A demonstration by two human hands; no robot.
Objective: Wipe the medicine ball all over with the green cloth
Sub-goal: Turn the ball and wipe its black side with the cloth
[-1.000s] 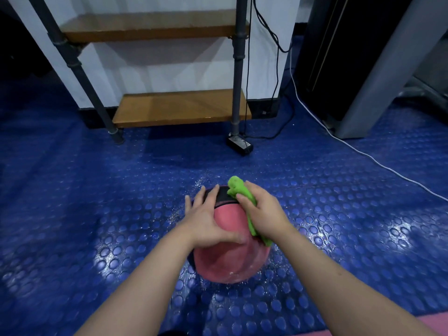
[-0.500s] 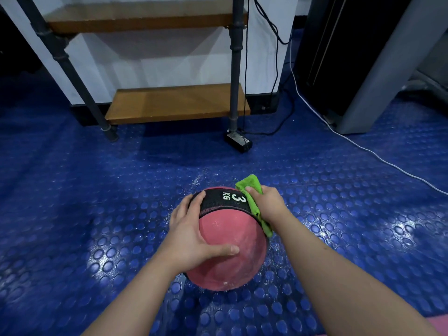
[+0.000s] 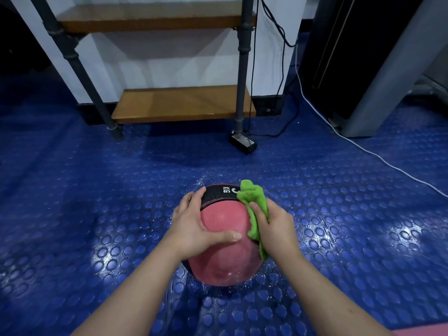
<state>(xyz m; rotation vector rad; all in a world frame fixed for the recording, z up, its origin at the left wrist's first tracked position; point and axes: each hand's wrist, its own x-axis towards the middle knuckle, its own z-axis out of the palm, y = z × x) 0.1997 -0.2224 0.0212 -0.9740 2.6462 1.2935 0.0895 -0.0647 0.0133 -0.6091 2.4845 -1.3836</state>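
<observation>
Down on the blue studded floor (image 3: 97,214) sits the medicine ball (image 3: 225,260), pink with a black band (image 3: 218,196) across its far side that reads "KG". The left hand (image 3: 191,229) lies against the ball's left side with its fingers (image 3: 194,197) spread wide and nearly straight, their tips reaching the band, while the thumb (image 3: 228,236) stretches across the pink top. The right hand (image 3: 276,229) is on the ball's right side, its fingers (image 3: 257,209) curled over the bunched green cloth (image 3: 253,197) and pressing it to the surface. One end of the cloth sticks up past the fingertips and the other hangs below the palm. Beyond the ball stand a low wooden shelf (image 3: 179,103) on dark pipe legs and a white cable (image 3: 363,151) trailing over the floor.
</observation>
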